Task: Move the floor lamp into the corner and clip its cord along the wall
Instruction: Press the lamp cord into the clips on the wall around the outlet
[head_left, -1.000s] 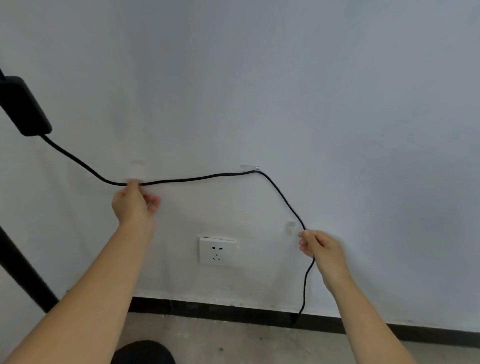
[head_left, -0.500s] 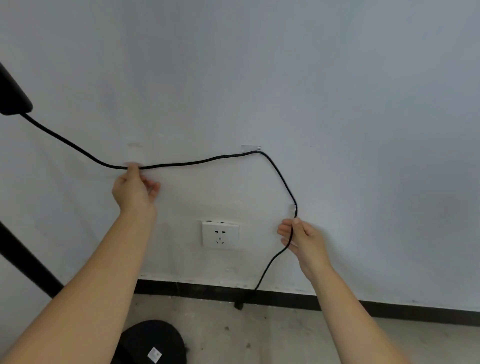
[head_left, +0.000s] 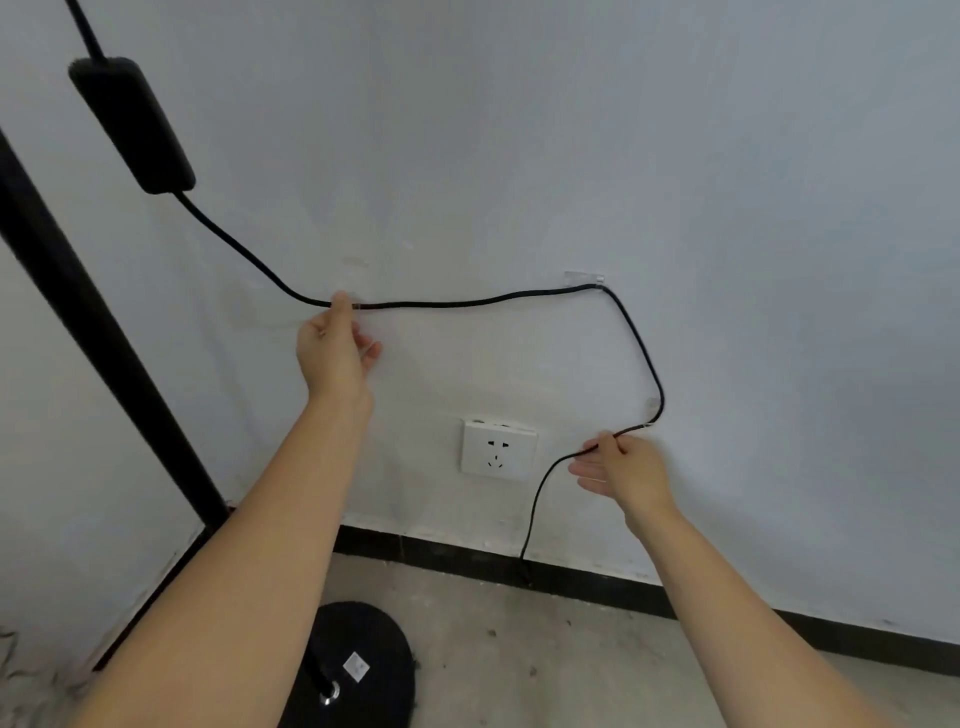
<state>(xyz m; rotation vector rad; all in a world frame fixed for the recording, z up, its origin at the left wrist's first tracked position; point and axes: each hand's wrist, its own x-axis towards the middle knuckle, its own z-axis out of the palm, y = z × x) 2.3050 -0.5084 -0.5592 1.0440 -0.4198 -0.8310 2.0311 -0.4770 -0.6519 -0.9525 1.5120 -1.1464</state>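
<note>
Our right hand (head_left: 621, 470) pinches the cord (head_left: 441, 303) just below the lower clip (head_left: 651, 402); our left hand (head_left: 332, 351) presses it with one fingertip at the left clip, other fingers loose. Cord runs through the top clip (head_left: 584, 278) and down past the socket (head_left: 498, 450); lamp base (head_left: 363, 654) sits near the corner. Risk: pulling hard peels a clip off the wall (head_left: 727, 182).
</note>
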